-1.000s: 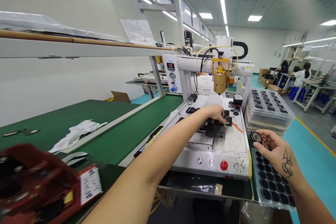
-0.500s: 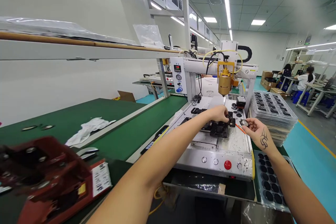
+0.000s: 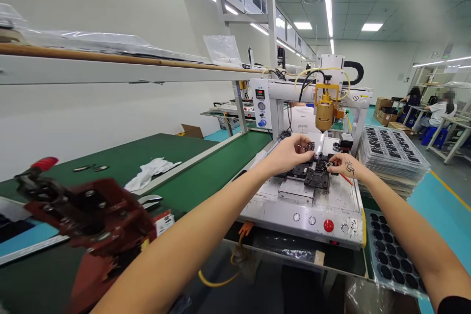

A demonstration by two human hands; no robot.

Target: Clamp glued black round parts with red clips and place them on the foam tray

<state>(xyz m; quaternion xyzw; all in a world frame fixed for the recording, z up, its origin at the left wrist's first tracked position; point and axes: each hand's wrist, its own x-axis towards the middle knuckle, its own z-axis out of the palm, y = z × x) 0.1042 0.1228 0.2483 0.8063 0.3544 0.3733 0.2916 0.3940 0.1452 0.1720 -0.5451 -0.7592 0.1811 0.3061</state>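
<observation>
1. Closest to me, bottom right, there's the black tray (image 3: 392,262) with round pockets, and on my left a red clamp thing (image 3: 91,216) (blurry, so no details).
2. Past that, the white machine base (image 3: 305,206) with its red button (image 3: 328,225).
3. On the black fixture (image 3: 312,174), my right hand (image 3: 344,166) has its fingers pinched together on a small round part (image 3: 330,164), pressing it down onto the fixture.
4. My left hand (image 3: 290,152) is closed on a second small round part (image 3: 310,146), held just above the fixture.
5. These feel light, stiff and easy to drop, I'd guess; best gripped by the rim, not the face.
6. Half a second ago my right hand was off to the side of the fixture holding its part up; now it's over the fixture. The left has lifted off it.
7. Farther back: the yellow dispenser head (image 3: 324,113), and a stack of trays (image 3: 393,154).
</observation>
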